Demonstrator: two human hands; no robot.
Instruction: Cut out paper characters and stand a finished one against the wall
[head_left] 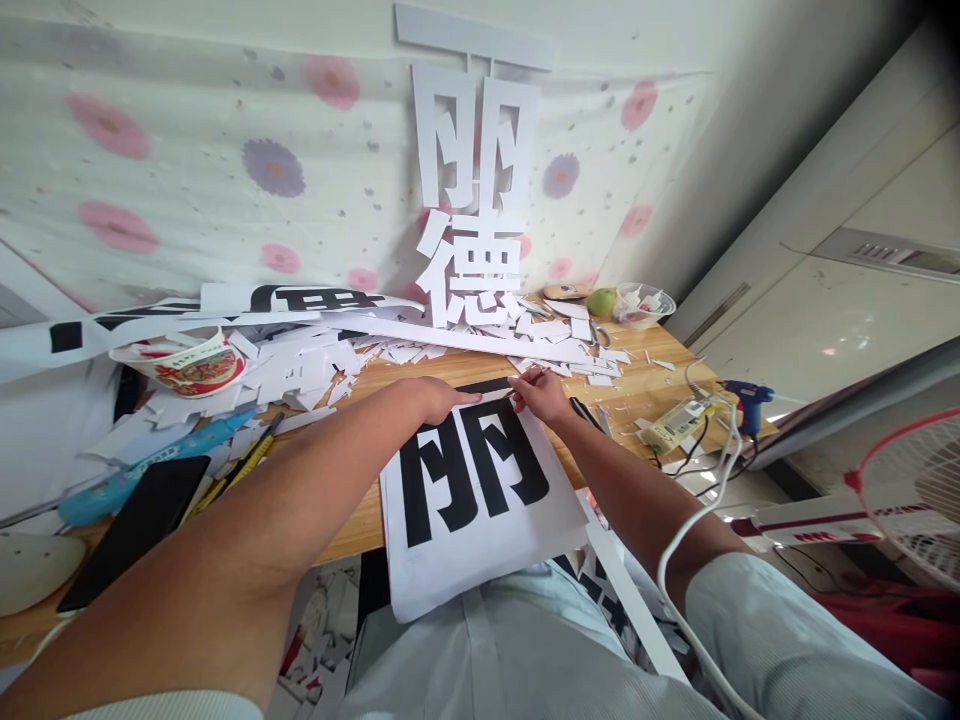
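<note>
A white sheet printed with a large black Chinese character (469,555) lies at the table's front edge and hangs over toward my lap. My left hand (436,400) rests at its upper left, thumb stretched out flat on the paper; its other fingers are mostly hidden. At the upper right of the sheet, my right hand (543,394) is closed in a pinch. A small thin thing may be between its fingertips, too small to make out. White cut-out characters (480,265) stand upright against the wall behind.
White offcuts (300,362) lie heaped on the wooden table (356,530). A paper bowl (191,368), yellow cutter (247,462) and black phone (139,530) are at left. Scissors (600,334), a power strip (679,424), blue glue gun (750,402), white cable (705,520) and fan (919,500) are at right.
</note>
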